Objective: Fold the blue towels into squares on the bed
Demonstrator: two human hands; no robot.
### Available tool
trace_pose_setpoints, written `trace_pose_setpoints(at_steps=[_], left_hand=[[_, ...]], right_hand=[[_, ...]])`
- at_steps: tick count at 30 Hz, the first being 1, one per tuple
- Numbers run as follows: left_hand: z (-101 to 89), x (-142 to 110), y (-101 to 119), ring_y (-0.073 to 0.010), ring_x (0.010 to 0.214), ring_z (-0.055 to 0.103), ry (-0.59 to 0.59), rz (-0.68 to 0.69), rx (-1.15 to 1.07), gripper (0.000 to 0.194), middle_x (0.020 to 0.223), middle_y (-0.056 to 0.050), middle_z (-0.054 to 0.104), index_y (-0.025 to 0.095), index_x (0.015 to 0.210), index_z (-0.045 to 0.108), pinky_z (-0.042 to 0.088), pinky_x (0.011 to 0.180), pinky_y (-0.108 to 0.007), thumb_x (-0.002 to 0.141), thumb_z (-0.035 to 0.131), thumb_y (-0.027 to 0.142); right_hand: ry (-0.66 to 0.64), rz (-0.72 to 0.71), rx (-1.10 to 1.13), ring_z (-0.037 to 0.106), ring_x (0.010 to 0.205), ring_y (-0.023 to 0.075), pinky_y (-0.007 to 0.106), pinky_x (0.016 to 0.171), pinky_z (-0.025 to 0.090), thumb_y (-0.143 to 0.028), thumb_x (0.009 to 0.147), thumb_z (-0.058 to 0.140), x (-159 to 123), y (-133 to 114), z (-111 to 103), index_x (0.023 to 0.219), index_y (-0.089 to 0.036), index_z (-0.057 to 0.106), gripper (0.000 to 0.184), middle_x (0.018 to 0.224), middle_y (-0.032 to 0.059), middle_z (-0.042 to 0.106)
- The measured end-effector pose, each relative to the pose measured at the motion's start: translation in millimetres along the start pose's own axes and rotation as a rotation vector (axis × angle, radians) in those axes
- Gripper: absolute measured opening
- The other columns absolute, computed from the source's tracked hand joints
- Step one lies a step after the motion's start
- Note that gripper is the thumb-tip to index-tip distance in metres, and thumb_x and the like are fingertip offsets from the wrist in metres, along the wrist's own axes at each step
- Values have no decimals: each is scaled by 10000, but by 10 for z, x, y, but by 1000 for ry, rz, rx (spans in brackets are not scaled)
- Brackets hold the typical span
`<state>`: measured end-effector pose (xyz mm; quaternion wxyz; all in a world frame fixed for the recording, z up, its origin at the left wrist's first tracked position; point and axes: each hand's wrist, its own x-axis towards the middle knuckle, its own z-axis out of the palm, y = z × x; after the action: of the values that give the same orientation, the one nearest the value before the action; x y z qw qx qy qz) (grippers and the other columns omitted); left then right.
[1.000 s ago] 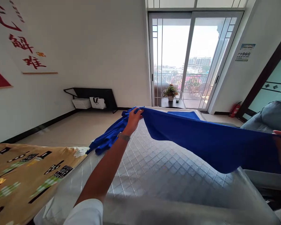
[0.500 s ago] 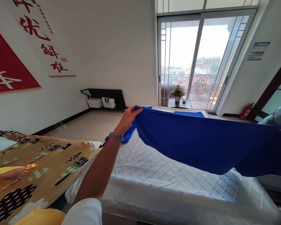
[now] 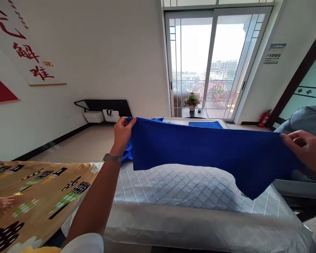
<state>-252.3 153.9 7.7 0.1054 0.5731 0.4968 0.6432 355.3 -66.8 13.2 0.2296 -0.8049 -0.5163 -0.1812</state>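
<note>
A blue cloth (image 3: 200, 147) hangs stretched out in the air between my two hands, its lower edge sagging unevenly. My left hand (image 3: 123, 131) pinches the upper left corner between thumb and fingers. At the other end my right hand (image 3: 300, 144) grips the upper right corner. Beneath the cloth lies a mattress (image 3: 189, 189) in clear plastic with a diamond quilted top. Crumpled blue fabric (image 3: 126, 154) shows behind my left hand, partly hidden. A flat folded blue cloth (image 3: 206, 124) rests on the mattress's far end.
At left is a surface with a tan patterned cover (image 3: 42, 189), where another person's hand (image 3: 5, 203) rests. A grey padded seat (image 3: 305, 123) stands at right. Beyond the mattress are a potted plant (image 3: 192, 101) on a small table, a sliding glass door and a fire extinguisher (image 3: 264, 118).
My left hand has moved left and my right hand has come fully into view. The cloth between them has shifted left and hangs more level. The view swung left, then back right.
</note>
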Motion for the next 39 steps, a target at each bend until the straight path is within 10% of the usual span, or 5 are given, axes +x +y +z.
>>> trace_pose_setpoints(at_steps=[4,10,20,32,39], left_hand=[[294,-291,300,-136,655,493,-85,120,236,264,663,37,505,198,719,639,403,625,-258,776,737,436],[878,-1185,1209,-144,511,596,-716,-110,-298,388,632,4,668,173,935,689,452,514,-263,818,729,541],[864,-1712,1627,-249,1027,702,-1089,-156,-773,553,1041,-80,736,185,1189,661,548,880,-347,895,634,652],[766,-1948,1474,-208,1078,693,-802,485,-96,664,1337,-81,621,299,1498,323,579,914,-359,917,588,119],[651,-1851,1391,-183,925,708,-552,695,40,139,1008,-34,725,242,1105,634,583,817,-328,973,647,285]], right_hand=[[-307,36,550,566,553,184,316,495,410,-863,781,517,-268,-562,-282,790,-242,700,647,689,39,658],[-468,-541,1082,681,1063,246,341,868,563,-519,920,664,-594,-1576,-445,736,-248,761,342,1217,68,722],[-83,-639,1048,684,1142,235,338,856,609,-377,961,643,-824,-2119,7,798,-239,721,228,1428,57,615],[113,-768,816,701,964,186,321,839,566,-277,1015,562,-868,-2149,155,971,-230,667,123,1130,74,704],[211,-688,692,655,740,148,283,663,494,-340,1010,583,-831,-2074,144,870,-214,657,202,909,47,684]])
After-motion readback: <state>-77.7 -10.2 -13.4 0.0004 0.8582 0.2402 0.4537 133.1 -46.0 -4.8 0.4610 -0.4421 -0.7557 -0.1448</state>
